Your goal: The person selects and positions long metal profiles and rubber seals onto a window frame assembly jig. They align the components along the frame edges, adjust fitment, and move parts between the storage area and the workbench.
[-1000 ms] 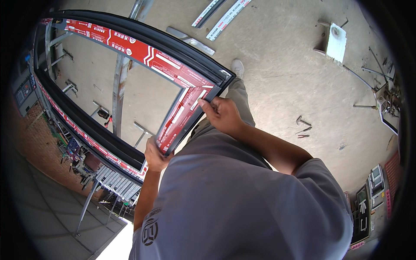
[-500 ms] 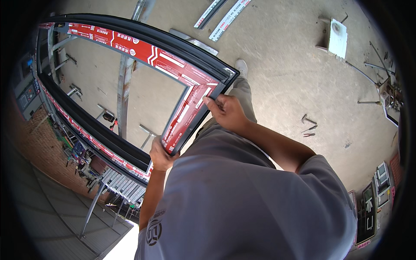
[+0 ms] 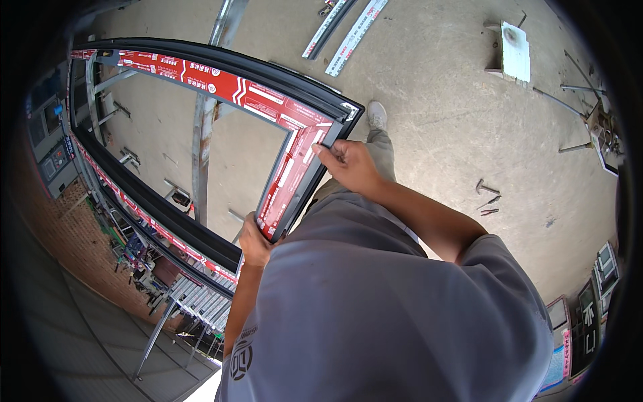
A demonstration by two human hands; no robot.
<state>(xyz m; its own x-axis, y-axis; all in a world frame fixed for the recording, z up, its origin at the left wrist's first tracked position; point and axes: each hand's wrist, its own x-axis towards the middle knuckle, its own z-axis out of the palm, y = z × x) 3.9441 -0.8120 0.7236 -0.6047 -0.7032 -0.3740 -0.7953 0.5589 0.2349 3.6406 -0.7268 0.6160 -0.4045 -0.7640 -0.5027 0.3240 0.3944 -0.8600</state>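
Observation:
A long dark aluminium window frame (image 3: 231,72), faced with red printed protective film, reaches from my body to the far left. My right hand (image 3: 349,164) is closed round its short near side, close to the right corner, with the thumb on the film. At the left end of that same side, my left hand (image 3: 254,242) wraps the edge; part of its fingers is hidden under the profile. The frame's opening shows the floor and a metal support bar (image 3: 203,137) beneath it.
A hammer (image 3: 483,187) and pliers (image 3: 489,212) lie on the floor to the right. Two strips (image 3: 356,37) lie at the top, and a white board (image 3: 514,52) stands at the far right. Stacked profiles (image 3: 201,300) rest on a stand at lower left.
The view has shifted slightly, and the frame's far left end sits a little lower and further right in the picture. Both hands keep their grip on the near side.

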